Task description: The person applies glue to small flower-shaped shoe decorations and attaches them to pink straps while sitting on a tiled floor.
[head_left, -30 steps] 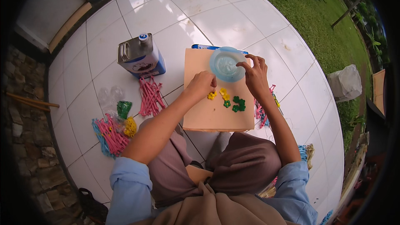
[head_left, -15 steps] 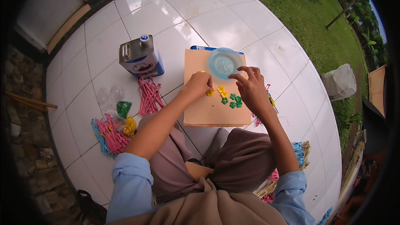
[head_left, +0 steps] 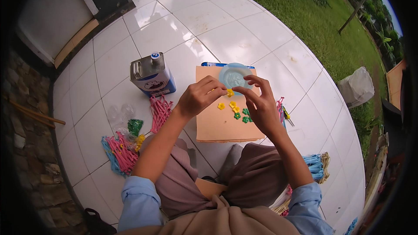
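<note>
Above a tan board [head_left: 211, 128], my left hand [head_left: 200, 97] pinches a small yellow plastic flower [head_left: 229, 92] at its fingertips. My right hand [head_left: 261, 104] is beside it, fingers apart and curved, with the index fingertip close to that flower; whether it touches is too small to tell. Below the hands, on the board, lie loose yellow flowers [head_left: 221, 106] and several green flowers [head_left: 237, 115], some partly hidden by my right hand. A round, pale blue translucent bowl [head_left: 235, 70] stands at the board's far side, just beyond my fingers.
A blue and silver metal can [head_left: 153, 76] stands left of the board. Near it lie pink strips [head_left: 161, 113], a green packet [head_left: 135, 126] and bundled pink strips [head_left: 123, 152]. Right of the board is a yellow-handled tool [head_left: 286, 114]; blue strips [head_left: 314, 165] lie nearer me.
My left hand has lifted from the board and moved right, a yellow flower now in its fingertips. My right hand has come closer to it. The view has tilted slightly upward.
</note>
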{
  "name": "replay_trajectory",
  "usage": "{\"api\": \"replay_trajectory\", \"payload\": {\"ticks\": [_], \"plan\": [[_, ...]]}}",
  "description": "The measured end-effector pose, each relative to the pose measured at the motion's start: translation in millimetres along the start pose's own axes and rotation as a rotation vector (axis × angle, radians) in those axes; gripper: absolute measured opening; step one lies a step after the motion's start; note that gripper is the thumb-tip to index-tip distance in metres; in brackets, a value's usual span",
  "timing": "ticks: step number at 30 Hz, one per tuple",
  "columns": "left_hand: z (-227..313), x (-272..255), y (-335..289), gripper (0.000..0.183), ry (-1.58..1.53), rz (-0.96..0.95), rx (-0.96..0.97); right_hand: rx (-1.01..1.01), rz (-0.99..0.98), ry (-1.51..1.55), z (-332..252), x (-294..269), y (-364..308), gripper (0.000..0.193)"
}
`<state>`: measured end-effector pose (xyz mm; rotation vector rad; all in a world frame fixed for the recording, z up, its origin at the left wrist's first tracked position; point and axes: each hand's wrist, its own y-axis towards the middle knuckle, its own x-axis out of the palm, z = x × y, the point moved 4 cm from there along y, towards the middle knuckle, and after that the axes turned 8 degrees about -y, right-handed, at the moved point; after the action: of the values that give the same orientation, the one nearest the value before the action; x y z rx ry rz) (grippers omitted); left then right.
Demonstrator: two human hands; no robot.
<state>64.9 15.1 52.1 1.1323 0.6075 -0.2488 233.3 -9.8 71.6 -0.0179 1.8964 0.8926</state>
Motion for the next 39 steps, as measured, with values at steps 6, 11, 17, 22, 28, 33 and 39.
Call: {"api": "replay_trajectory", "payload": {"ticks": [6,11,17,22,28,33,39], "plan": [[3,-2,1,0.018,0.05,0.012,0.023,-0.055,-0.017,-0.086,-7,-1,3,0.042],[0,-3,0,0.016,0.053,0.032,0.019,-0.072,-0.009,-0.109,-4,2,2,0.044],[-22,16,-21,0.013,0.103,-0.119,-0.021,0.251,-0.056,0.159,38,26,3,0.033],[-44,55,-53,0.014,0.237,-0.414,-0.024,0.238,-0.287,-0.175,98,85,-30,0.037],[-55,56,-72,0.01,0.189,-0.505,-0.135,0.168,-0.284,-0.354,105,100,-29,0.039],[-47,55,-63,0.011,0.056,-0.441,-0.336,0.157,-0.295,-0.358,106,101,-31,0.039],[-34,74,-66,0.018,-0.018,-0.407,-0.462,0.147,-0.296,-0.351,103,101,-29,0.034]]}}
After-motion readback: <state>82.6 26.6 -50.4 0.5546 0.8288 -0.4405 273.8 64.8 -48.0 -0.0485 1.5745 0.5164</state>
